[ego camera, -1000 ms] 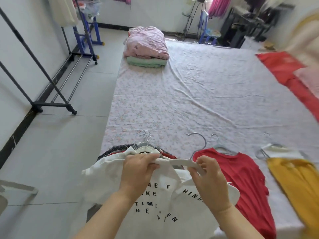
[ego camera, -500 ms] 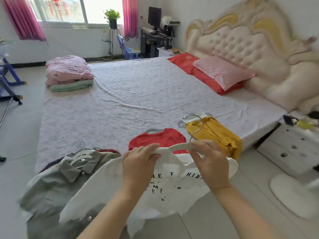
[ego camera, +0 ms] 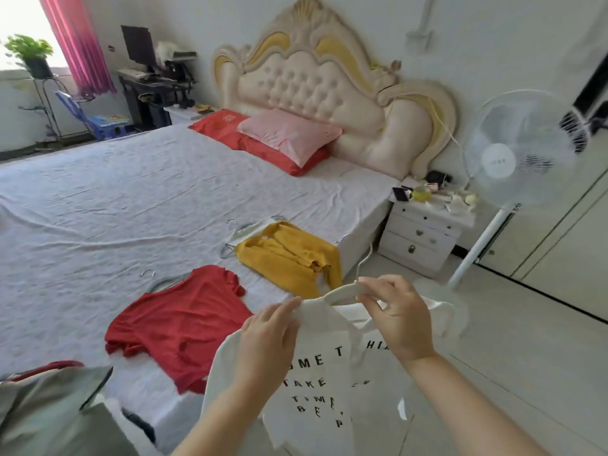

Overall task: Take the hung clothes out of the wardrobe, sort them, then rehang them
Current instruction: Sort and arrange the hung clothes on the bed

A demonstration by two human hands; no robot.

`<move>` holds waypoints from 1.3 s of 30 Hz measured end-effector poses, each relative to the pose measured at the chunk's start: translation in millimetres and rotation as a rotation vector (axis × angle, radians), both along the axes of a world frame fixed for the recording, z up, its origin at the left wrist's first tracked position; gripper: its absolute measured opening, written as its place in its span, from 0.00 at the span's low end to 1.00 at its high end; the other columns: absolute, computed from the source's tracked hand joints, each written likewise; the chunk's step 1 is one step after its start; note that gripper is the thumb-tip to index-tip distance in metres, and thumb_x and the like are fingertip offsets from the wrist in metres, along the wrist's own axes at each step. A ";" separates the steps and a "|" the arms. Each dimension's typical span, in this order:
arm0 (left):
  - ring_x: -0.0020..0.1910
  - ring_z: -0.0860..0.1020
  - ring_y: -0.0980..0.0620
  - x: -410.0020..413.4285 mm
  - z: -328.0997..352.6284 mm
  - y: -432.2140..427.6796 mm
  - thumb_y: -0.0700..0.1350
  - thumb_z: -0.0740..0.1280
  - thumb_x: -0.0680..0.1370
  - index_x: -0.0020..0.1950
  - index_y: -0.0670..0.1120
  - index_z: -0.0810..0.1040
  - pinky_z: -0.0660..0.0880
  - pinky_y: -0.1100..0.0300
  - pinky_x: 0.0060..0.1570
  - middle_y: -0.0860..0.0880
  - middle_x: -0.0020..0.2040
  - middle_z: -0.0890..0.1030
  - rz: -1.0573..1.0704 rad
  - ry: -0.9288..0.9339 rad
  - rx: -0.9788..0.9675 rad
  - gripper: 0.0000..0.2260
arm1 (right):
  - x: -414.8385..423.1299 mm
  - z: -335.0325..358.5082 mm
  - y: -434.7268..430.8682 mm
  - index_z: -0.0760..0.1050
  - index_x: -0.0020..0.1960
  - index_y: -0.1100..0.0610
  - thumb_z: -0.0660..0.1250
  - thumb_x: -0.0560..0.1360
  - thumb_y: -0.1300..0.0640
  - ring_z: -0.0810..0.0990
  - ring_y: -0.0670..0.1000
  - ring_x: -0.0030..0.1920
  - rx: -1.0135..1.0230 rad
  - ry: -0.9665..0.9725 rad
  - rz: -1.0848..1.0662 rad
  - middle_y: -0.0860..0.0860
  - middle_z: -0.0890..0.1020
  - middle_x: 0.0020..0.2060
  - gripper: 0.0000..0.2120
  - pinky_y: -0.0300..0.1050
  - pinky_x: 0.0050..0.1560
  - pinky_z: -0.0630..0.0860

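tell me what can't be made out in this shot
All in the head view:
1. Print on the white t-shirt: words broken by the left hand and folds.
2. Most of the white hanger: only the stretch by the right hand shows; the rest is inside the shirt.
3. The grey garment: cut off by the bottom left edge.
4. The small things on the nightstand: too small and blurred to name.

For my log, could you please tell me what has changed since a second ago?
Left hand and right hand carried the white T-shirt on its hanger rightward along the bed, past the red shirt. Grips unchanged; red shirt and yellow top stayed put.
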State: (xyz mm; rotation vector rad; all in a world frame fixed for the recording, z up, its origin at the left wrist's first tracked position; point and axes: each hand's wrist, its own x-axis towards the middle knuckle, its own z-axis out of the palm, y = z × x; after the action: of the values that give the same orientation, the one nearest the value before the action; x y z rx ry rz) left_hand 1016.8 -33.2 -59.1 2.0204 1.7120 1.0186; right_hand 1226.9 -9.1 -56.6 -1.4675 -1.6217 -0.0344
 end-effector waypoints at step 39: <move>0.64 0.68 0.53 383.6 -63.1 518.3 0.45 0.61 0.78 0.70 0.57 0.65 0.64 0.58 0.65 0.56 0.67 0.70 -0.146 0.069 -0.351 0.21 | 388.8 -51.4 510.1 0.83 0.48 0.52 0.76 0.65 0.62 0.74 0.47 0.38 -0.284 -0.022 -0.017 0.47 0.77 0.40 0.13 0.40 0.36 0.71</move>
State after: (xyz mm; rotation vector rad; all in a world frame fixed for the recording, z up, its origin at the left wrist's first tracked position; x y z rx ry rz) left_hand 1400.4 485.1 -122.2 1.9329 1.6145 0.5619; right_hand 1615.7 501.0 -108.1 -1.7007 -1.6834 0.1776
